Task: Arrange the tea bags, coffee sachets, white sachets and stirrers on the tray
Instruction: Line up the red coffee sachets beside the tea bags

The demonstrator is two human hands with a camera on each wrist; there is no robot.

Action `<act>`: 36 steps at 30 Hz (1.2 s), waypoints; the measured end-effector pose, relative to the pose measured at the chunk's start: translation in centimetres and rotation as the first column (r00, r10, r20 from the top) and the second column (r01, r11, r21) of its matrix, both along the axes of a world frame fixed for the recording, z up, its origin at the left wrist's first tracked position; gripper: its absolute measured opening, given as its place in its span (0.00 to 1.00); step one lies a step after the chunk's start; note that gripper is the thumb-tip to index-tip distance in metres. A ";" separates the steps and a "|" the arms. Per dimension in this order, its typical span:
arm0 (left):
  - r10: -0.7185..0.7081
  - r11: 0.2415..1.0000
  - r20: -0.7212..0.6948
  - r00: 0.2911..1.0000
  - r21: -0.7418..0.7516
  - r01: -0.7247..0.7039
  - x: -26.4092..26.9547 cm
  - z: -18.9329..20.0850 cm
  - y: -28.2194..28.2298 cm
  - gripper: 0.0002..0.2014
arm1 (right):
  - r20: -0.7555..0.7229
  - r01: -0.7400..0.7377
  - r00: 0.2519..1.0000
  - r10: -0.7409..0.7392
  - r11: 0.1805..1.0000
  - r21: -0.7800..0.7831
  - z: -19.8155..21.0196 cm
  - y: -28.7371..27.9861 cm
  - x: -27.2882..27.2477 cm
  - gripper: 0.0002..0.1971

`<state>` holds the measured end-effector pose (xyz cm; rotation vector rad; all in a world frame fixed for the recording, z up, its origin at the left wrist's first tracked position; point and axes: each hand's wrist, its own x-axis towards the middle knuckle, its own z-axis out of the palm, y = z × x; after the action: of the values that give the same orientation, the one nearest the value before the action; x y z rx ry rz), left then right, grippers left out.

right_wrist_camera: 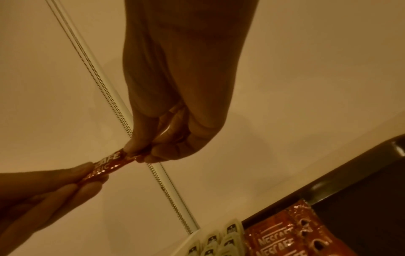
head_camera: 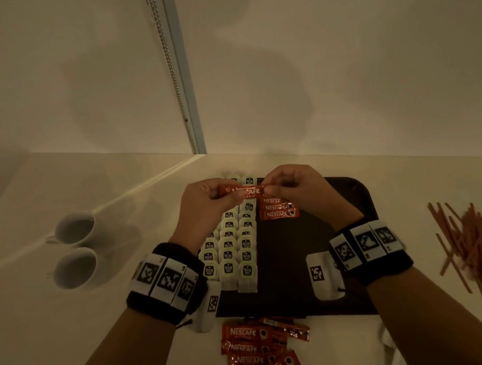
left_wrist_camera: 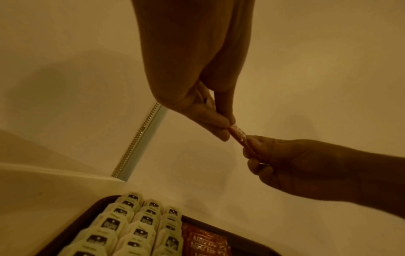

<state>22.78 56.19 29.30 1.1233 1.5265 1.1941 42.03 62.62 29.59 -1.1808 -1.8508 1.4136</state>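
Both hands pinch one red coffee sachet [head_camera: 242, 192] by its ends, above the far part of the tray [head_camera: 355, 198].

Head view: left hand [head_camera: 206, 205] and right hand [head_camera: 294, 189] hold it level over the rows of tea bags [head_camera: 235, 244] filling the tray's left side; three placed sachets [head_camera: 280, 207] lie just right of those rows, loose sachets [head_camera: 255, 349] sit on the table near the tray's front edge, stirrers [head_camera: 471, 244] are heaped to the right, two cups [head_camera: 74, 250] to the left. Left wrist view: thumb and fingers [left_wrist_camera: 215, 119] clamp the sachet's end. Right wrist view: curled fingers [right_wrist_camera: 140, 147] grip its other end, over the tray's placed sachets.
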 end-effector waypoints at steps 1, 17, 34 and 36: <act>-0.021 0.999 -0.036 0.999 -0.026 0.020 0.0 0.0 0.0 0.13 | 0.017 0.030 0.999 -0.030 1.000 -0.004 -0.4 0.3 0.5 0.04; 0.028 0.936 -0.111 0.993 -0.346 -0.065 -7.5 -4.4 -11.8 0.09 | 0.413 0.324 0.877 -0.246 0.937 -0.129 -12.2 0.7 5.0 0.06; 0.184 0.781 -0.019 0.983 -0.604 -0.158 -8.8 -7.6 -18.9 0.08 | 0.437 0.428 0.807 -0.397 0.903 0.028 -13.4 1.6 3.7 0.10; 0.201 0.755 -0.005 0.980 -0.637 -0.158 -9.0 -7.5 -19.3 0.08 | 0.424 0.437 0.808 -0.409 0.899 0.034 -13.7 1.6 3.8 0.12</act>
<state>13.81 36.93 21.76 0.4804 1.8241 0.7119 45.80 64.26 15.89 -1.9196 -1.6524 1.0218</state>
